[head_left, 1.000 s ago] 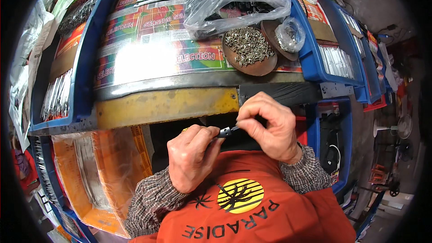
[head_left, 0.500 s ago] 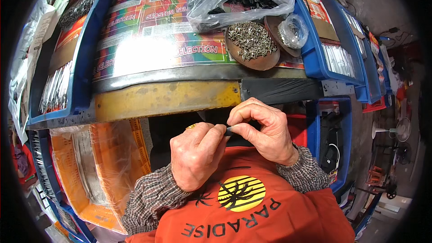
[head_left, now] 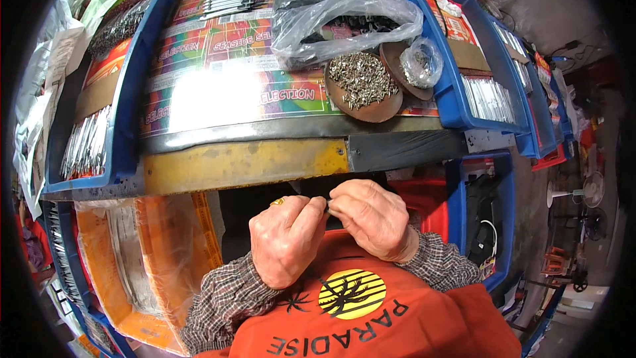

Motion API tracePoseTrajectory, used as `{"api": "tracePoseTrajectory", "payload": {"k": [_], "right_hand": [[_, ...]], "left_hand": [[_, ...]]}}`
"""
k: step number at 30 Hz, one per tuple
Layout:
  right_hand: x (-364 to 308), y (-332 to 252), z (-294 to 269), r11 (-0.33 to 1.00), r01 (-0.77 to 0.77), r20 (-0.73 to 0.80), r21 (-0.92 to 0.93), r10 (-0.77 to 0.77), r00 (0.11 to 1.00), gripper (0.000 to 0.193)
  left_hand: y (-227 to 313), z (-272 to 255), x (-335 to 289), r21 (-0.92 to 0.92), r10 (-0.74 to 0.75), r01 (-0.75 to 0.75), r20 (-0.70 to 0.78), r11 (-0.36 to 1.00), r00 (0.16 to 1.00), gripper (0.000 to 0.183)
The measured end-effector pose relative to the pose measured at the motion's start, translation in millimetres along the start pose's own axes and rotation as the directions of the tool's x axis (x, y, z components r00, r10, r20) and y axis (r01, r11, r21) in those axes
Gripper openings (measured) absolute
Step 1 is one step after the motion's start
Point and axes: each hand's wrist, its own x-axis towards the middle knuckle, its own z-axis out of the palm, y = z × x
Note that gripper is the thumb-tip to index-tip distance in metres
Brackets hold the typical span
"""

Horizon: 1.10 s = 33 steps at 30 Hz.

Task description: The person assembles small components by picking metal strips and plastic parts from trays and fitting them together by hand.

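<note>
My left hand [head_left: 286,242], with a gold ring, is closed in a pinch in front of my red apron. Its fingertips almost meet those of my right hand [head_left: 372,220], whose fingers are curled closed as well. Whatever lies between the fingertips is nearly all hidden; only a tiny dark bit shows there. Both hands are just below the near edge of the workbench [head_left: 245,158]. Beyond them on the bench, a brown dish [head_left: 374,113] holds a heap of small shiny metal parts [head_left: 361,79].
A clear plastic bag [head_left: 291,43] of black pieces lies behind the dish. A smaller bag [head_left: 423,63] sits in a second dish. Blue trays [head_left: 122,126] of slim silver pieces flank the bench. An orange plastic-lined crate [head_left: 179,238] stands at lower left, a blue bin [head_left: 507,225] at right.
My right hand has rolled over and its fingers have curled down, covering the small dark piece that showed between the fingertips. The bench sits slightly lower in the view.
</note>
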Motion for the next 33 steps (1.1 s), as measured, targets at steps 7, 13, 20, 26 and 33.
{"api": "tracePoseTrajectory", "payload": {"k": [7, 13, 20, 26, 33], "right_hand": [[-8.3, 6.9, -1.2, 0.995, 0.097, 0.050, -0.012, -0.096, 0.994, 0.028], [-7.8, 8.5, 1.7, 0.998, 0.020, 0.043, 0.060, -0.023, 0.999, 0.023], [-7.0, 1.7, -0.2, 0.459, -0.611, 0.280, 0.645, 0.602, 0.748, 0.012], [3.2, -5.9, -12.0, 0.273, -0.779, 0.459, 0.564, 0.681, 0.571, 0.010], [-3.6, -2.2, -5.7, 0.218, -0.768, 0.494, 0.602, 0.655, 0.573, 0.009]], "left_hand": [[-5.7, 9.9, -2.6, 0.001, 0.049, -0.049, -0.049, 0.999, 0.998, 0.026], [-5.5, 12.8, -3.1, 0.012, 0.056, -0.056, -0.076, 0.998, 0.995, 0.027], [-8.1, 18.3, 1.1, 0.024, 0.135, -0.133, -0.115, 0.991, 0.984, 0.025], [-6.7, 14.6, 5.4, 0.038, 0.164, -0.160, -0.139, 0.986, 0.977, 0.029], [-7.0, 15.7, 3.1, 0.019, 0.141, -0.140, -0.121, 0.990, 0.983, 0.032]]}}
